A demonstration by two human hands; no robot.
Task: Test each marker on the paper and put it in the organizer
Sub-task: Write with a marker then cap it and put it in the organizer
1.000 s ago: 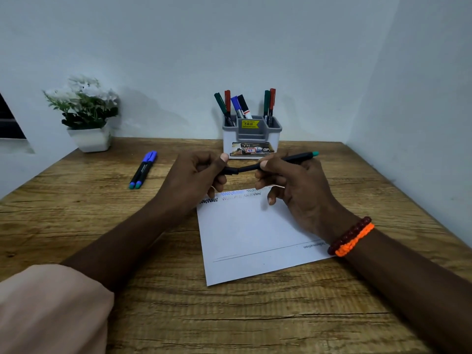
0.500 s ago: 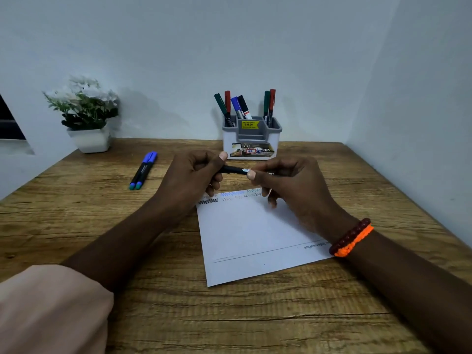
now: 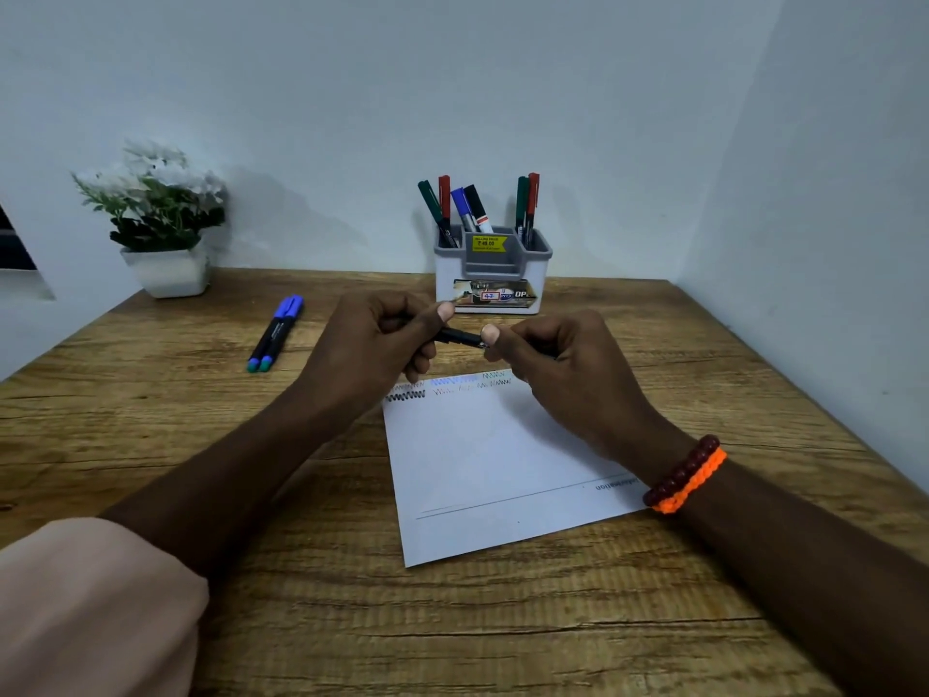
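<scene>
Pinched between thumb and fingers of both hands, a black marker (image 3: 460,337) is held level above the far edge of the paper (image 3: 482,460); the left hand (image 3: 374,344) is closed on one end and the right hand (image 3: 558,364) on the other. Zigzag test strokes are seen along the paper's far edge. The organizer (image 3: 495,289), with six markers standing in it, is placed just behind the hands. Two blue-capped markers (image 3: 275,333) are left lying on the wooden table (image 3: 151,445), near a potted plant (image 3: 158,218)
</scene>
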